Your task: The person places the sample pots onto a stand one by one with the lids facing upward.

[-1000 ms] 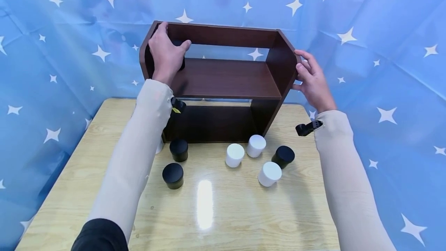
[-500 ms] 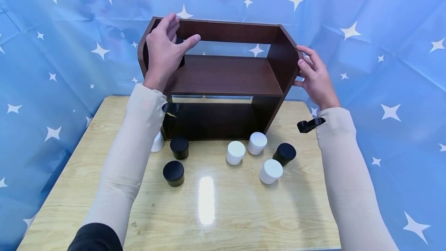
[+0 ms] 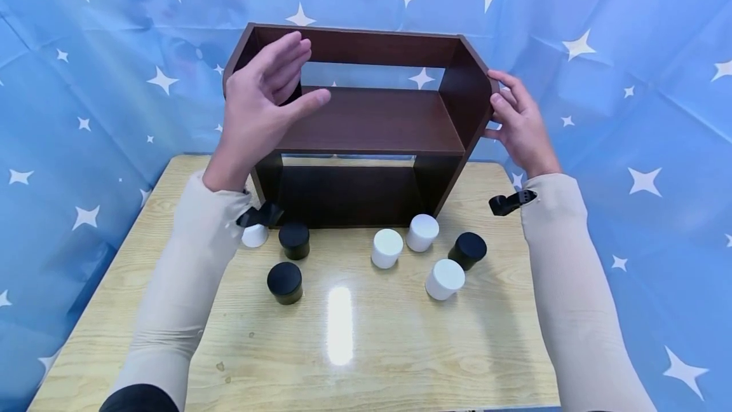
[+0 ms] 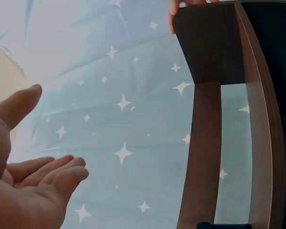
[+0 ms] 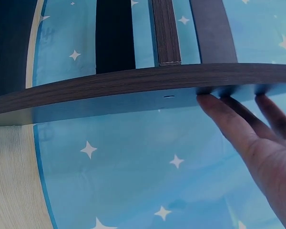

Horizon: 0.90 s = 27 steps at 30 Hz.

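Observation:
A dark brown two-tier shelf (image 3: 377, 123) stands at the back of the wooden table. My left hand (image 3: 257, 103) hovers in front of its upper left part, fingers extended, thumb spread, nothing held. The left wrist view shows the same hand (image 4: 38, 176) apart from the shelf. On the other side, my right hand (image 3: 520, 116) touches the outer face of the shelf's right side panel with its fingertips (image 5: 207, 100). A dark object (image 4: 224, 225) peeks in at the bottom of the left wrist view; in the head view the left hand hides most of that corner.
Before the shelf stand black jars (image 3: 284, 283), (image 3: 294, 241) on the left and a white jar (image 3: 255, 235) partly behind the left wrist. Rightward are white jars (image 3: 387, 248), (image 3: 424, 233), (image 3: 445, 279) and a black jar (image 3: 467, 250). A starry blue curtain (image 3: 114, 113) surrounds the table.
My left hand has drawn back from the shelf's upper left corner toward me, its fingers opening out. The right hand stays at the right side panel. The jars on the table stay put.

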Motion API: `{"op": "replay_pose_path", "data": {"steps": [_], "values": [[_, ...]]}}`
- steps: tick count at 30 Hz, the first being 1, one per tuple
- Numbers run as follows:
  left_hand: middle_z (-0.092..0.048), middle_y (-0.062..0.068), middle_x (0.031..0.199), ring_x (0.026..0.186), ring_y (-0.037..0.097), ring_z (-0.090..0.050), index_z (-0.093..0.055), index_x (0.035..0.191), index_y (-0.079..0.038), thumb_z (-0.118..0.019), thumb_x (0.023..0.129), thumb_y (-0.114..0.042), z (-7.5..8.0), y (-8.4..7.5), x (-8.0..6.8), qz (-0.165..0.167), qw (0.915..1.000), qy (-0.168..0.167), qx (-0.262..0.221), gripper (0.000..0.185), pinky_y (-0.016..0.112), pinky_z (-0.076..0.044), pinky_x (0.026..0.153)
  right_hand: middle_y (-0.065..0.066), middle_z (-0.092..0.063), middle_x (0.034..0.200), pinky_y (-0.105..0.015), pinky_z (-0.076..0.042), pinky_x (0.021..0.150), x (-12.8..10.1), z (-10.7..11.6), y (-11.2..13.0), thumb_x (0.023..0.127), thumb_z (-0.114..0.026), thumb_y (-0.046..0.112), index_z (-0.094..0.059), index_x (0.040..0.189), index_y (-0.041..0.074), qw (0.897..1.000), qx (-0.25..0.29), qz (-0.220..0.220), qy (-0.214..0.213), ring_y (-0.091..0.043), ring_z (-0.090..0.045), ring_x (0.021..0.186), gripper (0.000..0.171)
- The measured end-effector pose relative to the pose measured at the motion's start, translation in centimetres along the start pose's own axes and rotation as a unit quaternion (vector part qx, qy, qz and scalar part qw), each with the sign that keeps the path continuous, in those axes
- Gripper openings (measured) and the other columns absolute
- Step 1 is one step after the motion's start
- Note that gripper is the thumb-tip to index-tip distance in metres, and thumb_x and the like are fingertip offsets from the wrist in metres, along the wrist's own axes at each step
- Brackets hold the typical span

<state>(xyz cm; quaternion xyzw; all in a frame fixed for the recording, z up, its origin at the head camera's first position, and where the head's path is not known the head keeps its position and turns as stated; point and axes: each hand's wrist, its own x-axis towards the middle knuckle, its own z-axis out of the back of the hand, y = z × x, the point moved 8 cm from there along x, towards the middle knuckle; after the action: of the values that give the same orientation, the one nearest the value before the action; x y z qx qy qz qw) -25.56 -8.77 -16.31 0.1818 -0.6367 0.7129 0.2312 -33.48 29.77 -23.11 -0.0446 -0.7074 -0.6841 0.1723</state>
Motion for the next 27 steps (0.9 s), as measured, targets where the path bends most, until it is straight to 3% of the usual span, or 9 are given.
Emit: {"op": "replay_pose_path", "data": {"steps": [5,10,14,19,27], "values": [[-0.055,0.012,0.15,0.142,0.019,-0.051,-0.049,0.147,-0.005,-0.081,0.079,0.004,0.5,0.8,-1.2,-0.002,0.9941,0.077,-0.076,0.076,0.025,-0.043,0.114,-0.01,-0.053,0.138,-0.03,-0.062,0.078,-0.1,-0.1,0.1,0.102,-0.056,0.023,-0.045,0.15,0.022,1.0,-0.01,0.002,-0.003,-0.026,-0.066,0.106,0.049],[-0.054,0.015,0.15,0.141,0.02,-0.052,-0.047,0.147,0.001,-0.075,0.079,0.013,0.8,1.2,-2.9,-0.017,0.9768,0.183,-0.11,0.074,0.024,-0.045,0.111,-0.01,-0.053,0.139,-0.03,-0.062,0.079,-0.1,0.0,0.1,0.102,-0.057,0.023,-0.045,0.15,0.023,1.0,-0.012,0.001,-0.006,-0.027,-0.065,0.107,0.049],[-0.054,0.015,0.15,0.141,0.018,-0.052,-0.044,0.149,0.001,-0.07,0.079,0.02,1.4,1.7,-4.3,-0.04,0.963,0.239,-0.117,0.077,0.025,-0.046,0.11,-0.01,-0.053,0.139,-0.03,-0.062,0.079,-0.2,0.1,0.0,0.102,-0.057,0.023,-0.045,0.15,0.023,1.0,-0.01,-0.001,-0.008,-0.027,-0.065,0.106,0.049],[-0.052,0.014,0.152,0.142,0.019,-0.05,-0.039,0.153,-0.004,-0.072,0.075,0.023,2.4,2.8,-5.8,-0.027,0.9625,0.257,-0.082,0.09,0.028,-0.044,0.114,-0.01,-0.054,0.138,-0.03,-0.063,0.078,-0.2,0.3,-0.1,0.102,-0.056,0.021,-0.045,0.15,0.022,1.0,-0.006,0.001,-0.009,-0.026,-0.067,0.105,0.049],[-0.049,0.016,0.154,0.141,0.021,-0.052,-0.039,0.153,-0.004,-0.073,0.073,0.024,4.1,4.5,-8.8,0.01,0.9696,0.238,-0.057,0.091,0.028,-0.049,0.109,-0.01,-0.054,0.139,-0.03,-0.063,0.077,0.1,0.0,0.0,0.102,-0.058,0.022,-0.046,0.149,0.022,1.0,-0.007,0.001,-0.004,-0.027,-0.066,0.107,0.049]]}}
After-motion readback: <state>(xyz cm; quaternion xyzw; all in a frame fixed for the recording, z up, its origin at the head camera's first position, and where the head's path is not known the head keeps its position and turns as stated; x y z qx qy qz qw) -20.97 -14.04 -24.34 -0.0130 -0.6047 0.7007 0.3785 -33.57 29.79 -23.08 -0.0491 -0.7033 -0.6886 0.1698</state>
